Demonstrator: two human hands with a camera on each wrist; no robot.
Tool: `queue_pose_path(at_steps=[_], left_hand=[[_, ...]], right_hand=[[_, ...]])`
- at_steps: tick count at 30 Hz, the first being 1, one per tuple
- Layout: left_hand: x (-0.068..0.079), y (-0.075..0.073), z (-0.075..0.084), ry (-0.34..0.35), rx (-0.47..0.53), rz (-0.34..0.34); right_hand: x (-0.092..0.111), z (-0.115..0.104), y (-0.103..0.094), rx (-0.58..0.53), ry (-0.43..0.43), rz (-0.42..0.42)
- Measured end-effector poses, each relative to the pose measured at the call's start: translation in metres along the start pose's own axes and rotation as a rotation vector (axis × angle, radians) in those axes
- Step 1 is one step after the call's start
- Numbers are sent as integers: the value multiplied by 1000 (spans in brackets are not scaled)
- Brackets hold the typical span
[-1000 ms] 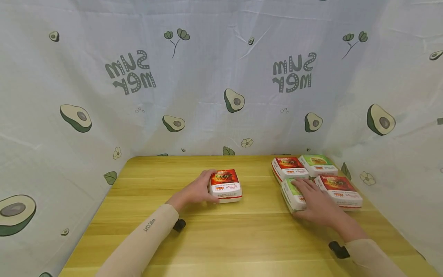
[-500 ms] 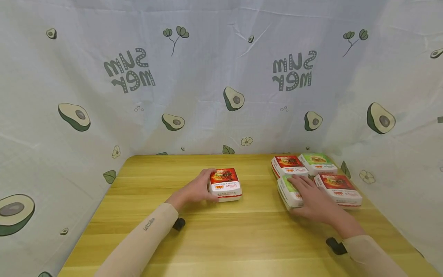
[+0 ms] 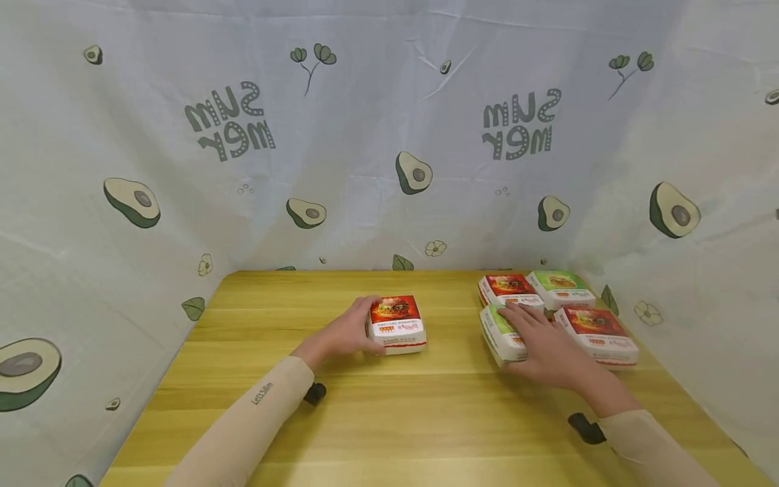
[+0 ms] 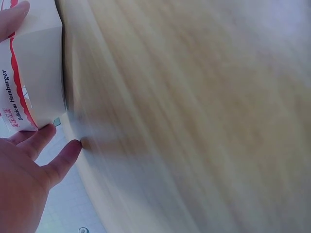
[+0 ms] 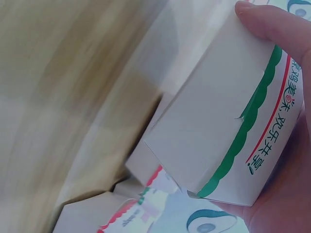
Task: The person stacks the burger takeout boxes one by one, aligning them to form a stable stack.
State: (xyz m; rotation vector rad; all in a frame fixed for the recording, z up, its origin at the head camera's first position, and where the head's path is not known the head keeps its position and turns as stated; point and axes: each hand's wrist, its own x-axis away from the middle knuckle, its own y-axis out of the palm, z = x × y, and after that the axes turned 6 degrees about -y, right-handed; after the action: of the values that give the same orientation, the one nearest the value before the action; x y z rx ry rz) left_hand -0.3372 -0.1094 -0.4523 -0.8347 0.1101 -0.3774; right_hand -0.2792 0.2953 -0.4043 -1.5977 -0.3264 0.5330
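My left hand (image 3: 345, 333) grips a white hamburger box with a red printed lid (image 3: 398, 326) from its left side, near the middle of the table. In the left wrist view, the thumb (image 4: 12, 20) lies on one side of that box and fingertips touch the opposite side. Farther right, my right hand (image 3: 548, 348) holds a white hamburger box with a green lid (image 3: 500, 338), partly covering its top. The right wrist view has the thumb on the box's plain side wall (image 5: 214, 92). This green box looks slightly tilted; whether its base touches the table is unclear.
Behind and right of my right hand sit a red-lidded box (image 3: 510, 285), another green-lidded box (image 3: 561, 287) and a second red-lidded box (image 3: 596, 331). The wooden table (image 3: 389, 419) meets a pale avocado-print curtain (image 3: 353, 135) at the back and sides.
My right hand has shifted left with the green-lidded box, away from the red-lidded box beside it. The left hand and its box stay in place.
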Motion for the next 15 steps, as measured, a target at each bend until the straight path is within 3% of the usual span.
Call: queue_pose_path(at_steps=[8,15], left_hand=[[0,-1,1,-1,-12,0],[1,1,0,-3,3,-7]], right_hand=[[-6,-8,-5,-8,22,-29],[-10,-13,-9,3,-24,2]])
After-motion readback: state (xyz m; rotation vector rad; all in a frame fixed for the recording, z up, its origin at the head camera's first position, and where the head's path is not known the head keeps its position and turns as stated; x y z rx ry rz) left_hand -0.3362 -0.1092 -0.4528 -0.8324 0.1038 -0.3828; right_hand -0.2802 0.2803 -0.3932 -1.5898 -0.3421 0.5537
